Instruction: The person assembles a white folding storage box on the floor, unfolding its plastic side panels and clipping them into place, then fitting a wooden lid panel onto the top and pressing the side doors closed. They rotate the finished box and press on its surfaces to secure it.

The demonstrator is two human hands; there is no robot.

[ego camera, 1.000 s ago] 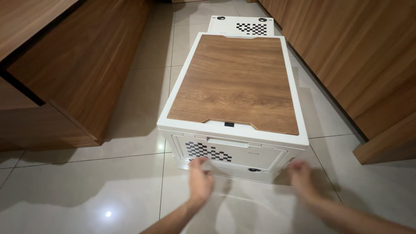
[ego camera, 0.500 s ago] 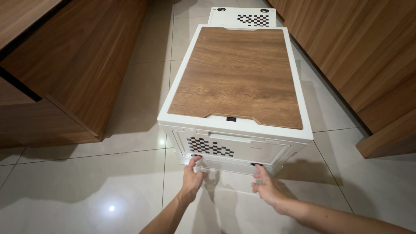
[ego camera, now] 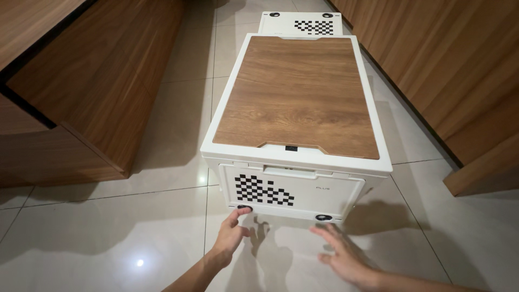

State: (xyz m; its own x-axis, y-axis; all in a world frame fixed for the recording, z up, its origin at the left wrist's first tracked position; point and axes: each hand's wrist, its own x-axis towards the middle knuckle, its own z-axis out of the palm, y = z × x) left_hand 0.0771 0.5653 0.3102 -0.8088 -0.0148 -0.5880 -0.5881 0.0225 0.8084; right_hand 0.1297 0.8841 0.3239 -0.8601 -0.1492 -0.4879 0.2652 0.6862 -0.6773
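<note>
Currently the white box [ego camera: 294, 189] with a wooden lid [ego camera: 299, 94] rests on the tiled floor [ego camera: 108, 232]. Left hand [ego camera: 230, 238] open, fingertips at its lower front edge; right hand [ego camera: 346, 257] open, just below it.

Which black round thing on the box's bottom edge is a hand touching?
The left knob: the left hand has fingertips on it. The right knob sits untouched.

Front label: a black-and-white checkered patch [ego camera: 264, 190] on the near white face of the storage box [ego camera: 335, 194], left of centre.
Far label: a second checkered patch [ego camera: 313, 26] on the white panel [ego camera: 281, 21] behind the box.
</note>
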